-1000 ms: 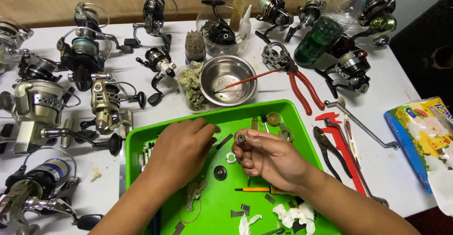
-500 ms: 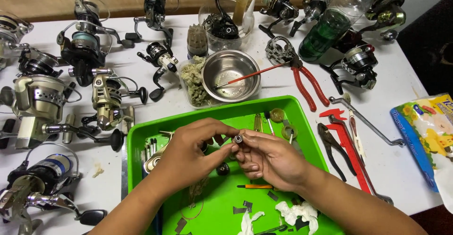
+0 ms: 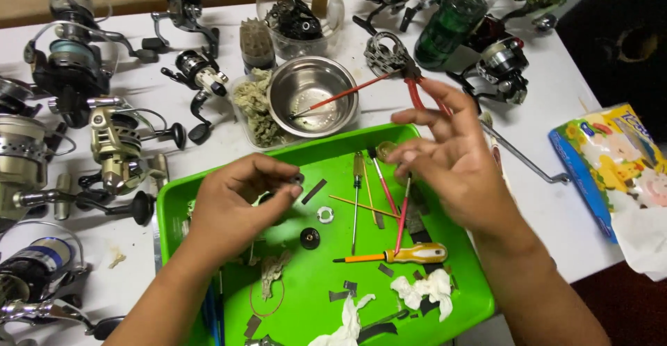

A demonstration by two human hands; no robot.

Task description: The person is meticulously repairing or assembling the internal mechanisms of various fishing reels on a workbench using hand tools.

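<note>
Parted now, hands: left [image 3: 236,203] pinches small dark ring [image 3: 297,178]; right [image 3: 448,158] spread.

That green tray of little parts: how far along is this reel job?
Done: small parts lie spread on the green tray, including a washer and black knob.
In hand: the left hand pinches a small dark ring; the right hand hangs open.
Left: loose parts remain unassembled, and many reels wait alongside.

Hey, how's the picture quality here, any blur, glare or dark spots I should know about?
Head view: the right hand is motion-blurred, the left hand a little sharper; glare shines off the steel bowl and the white table looks bright and washed out; the top right corner falls into dark shadow; the green tray is evenly lit with soft shadows.
</note>
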